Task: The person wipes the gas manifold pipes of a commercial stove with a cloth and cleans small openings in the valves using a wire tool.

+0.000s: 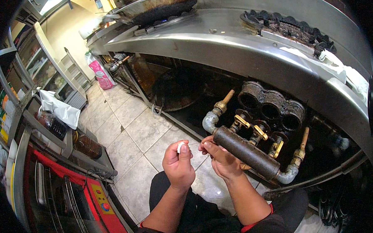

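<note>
My left hand point(177, 165) is closed on a small white piece point(180, 146), held upright in front of my knees. Just right of it, my right hand point(221, 161) pinches something small and thin that I cannot make out, beside a dark cylindrical gas manifold point(245, 154). The manifold carries brass valves point(260, 132) with yellow handles and has grey elbow fittings point(209, 121) at its ends. Behind the valves sit blackened triple burner rings point(271, 106), under the steel front of the cooking range point(217, 52).
A tiled floor point(125, 136) runs leftward, past a pink bag point(101, 74) and a step ladder point(70, 67). A shelf rack point(65, 146) and red-fronted oven point(100, 199) line the left. A blackened wok point(156, 7) and white cloths point(340, 70) are on the range.
</note>
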Demonstrator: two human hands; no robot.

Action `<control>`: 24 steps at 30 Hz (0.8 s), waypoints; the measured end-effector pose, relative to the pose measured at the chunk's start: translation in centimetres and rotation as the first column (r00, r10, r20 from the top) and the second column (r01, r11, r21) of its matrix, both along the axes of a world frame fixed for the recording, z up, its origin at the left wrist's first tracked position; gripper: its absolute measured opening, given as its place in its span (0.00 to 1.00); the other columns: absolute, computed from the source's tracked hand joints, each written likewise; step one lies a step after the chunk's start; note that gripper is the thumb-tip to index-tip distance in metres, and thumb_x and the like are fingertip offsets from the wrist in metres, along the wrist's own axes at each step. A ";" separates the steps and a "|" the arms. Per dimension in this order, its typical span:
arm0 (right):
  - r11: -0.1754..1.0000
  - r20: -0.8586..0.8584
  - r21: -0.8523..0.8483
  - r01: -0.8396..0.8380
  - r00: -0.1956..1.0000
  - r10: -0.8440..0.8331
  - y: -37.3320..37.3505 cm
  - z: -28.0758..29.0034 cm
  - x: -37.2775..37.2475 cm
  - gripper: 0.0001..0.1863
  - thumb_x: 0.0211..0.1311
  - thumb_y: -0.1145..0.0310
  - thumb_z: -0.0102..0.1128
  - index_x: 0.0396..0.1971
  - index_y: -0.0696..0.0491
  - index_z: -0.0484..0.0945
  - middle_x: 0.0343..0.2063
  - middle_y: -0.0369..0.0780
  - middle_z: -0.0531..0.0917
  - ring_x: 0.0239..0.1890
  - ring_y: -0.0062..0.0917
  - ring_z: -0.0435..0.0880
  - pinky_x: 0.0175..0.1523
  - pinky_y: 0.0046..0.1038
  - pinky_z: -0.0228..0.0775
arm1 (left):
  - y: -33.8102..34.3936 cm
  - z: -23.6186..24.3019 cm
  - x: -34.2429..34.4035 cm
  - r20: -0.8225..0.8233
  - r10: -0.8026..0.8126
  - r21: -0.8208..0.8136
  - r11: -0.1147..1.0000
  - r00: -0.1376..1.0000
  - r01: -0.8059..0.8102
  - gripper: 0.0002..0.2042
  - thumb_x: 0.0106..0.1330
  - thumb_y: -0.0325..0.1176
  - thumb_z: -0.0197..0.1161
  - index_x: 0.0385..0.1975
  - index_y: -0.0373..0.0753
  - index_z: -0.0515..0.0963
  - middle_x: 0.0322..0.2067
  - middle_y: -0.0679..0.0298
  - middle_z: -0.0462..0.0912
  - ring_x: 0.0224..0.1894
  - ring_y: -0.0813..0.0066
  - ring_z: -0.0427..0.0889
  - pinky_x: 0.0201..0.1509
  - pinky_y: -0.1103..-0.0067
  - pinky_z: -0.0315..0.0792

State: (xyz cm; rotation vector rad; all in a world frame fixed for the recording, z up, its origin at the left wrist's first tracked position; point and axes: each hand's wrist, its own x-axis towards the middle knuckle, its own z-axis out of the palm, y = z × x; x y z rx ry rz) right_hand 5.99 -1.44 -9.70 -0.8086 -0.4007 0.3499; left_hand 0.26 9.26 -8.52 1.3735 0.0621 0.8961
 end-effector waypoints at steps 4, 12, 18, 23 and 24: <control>1.000 -0.067 0.013 0.011 0.998 -0.010 0.1 0.9 -0.2 0.08 0.58 0.67 0.62 0.32 0.56 0.78 0.29 0.38 0.80 0.34 0.22 0.77 0.43 0.25 0.66 | 0.1 0.0 -0.3 -0.009 0.036 0.085 0.996 0.999 -0.036 0.08 0.69 0.30 0.57 0.40 0.32 0.75 0.29 0.66 0.76 0.28 0.84 0.72 0.33 0.86 0.67; 0.999 -0.027 -0.006 0.041 0.999 -0.041 -0.3 0.8 -0.1 0.08 0.58 0.66 0.62 0.31 0.56 0.77 0.28 0.38 0.80 0.33 0.22 0.77 0.41 0.25 0.66 | 0.3 -0.5 -0.4 -0.041 0.149 0.269 0.954 0.988 -0.132 0.05 0.65 0.27 0.60 0.35 0.32 0.76 0.29 0.62 0.77 0.30 0.78 0.75 0.37 0.82 0.69; 0.994 -0.077 0.114 -0.003 0.997 0.012 0.1 -1.7 1.0 0.09 0.60 0.64 0.60 0.30 0.55 0.77 0.27 0.39 0.79 0.32 0.23 0.76 0.41 0.25 0.66 | -0.1 0.4 -0.6 0.080 0.226 0.483 0.844 0.971 -0.236 0.05 0.61 0.26 0.63 0.33 0.34 0.77 0.27 0.59 0.79 0.29 0.72 0.77 0.35 0.79 0.70; 0.956 0.159 -0.091 0.279 0.952 -0.263 -2.6 -5.6 5.0 0.13 0.62 0.60 0.58 0.36 0.55 0.76 0.32 0.40 0.79 0.37 0.26 0.77 0.48 0.29 0.69 | -0.1 1.1 -0.8 0.162 0.258 0.569 0.764 0.952 -0.304 0.05 0.59 0.24 0.64 0.32 0.35 0.76 0.28 0.58 0.80 0.27 0.69 0.78 0.33 0.78 0.71; 0.964 0.110 -0.099 0.247 0.966 -0.236 -4.2 -6.5 5.7 0.14 0.62 0.59 0.58 0.38 0.55 0.75 0.34 0.40 0.79 0.39 0.26 0.77 0.49 0.29 0.69 | -0.2 1.2 -0.7 0.185 0.257 0.594 0.739 0.949 -0.316 0.05 0.58 0.24 0.65 0.32 0.35 0.76 0.28 0.57 0.80 0.26 0.68 0.78 0.32 0.77 0.71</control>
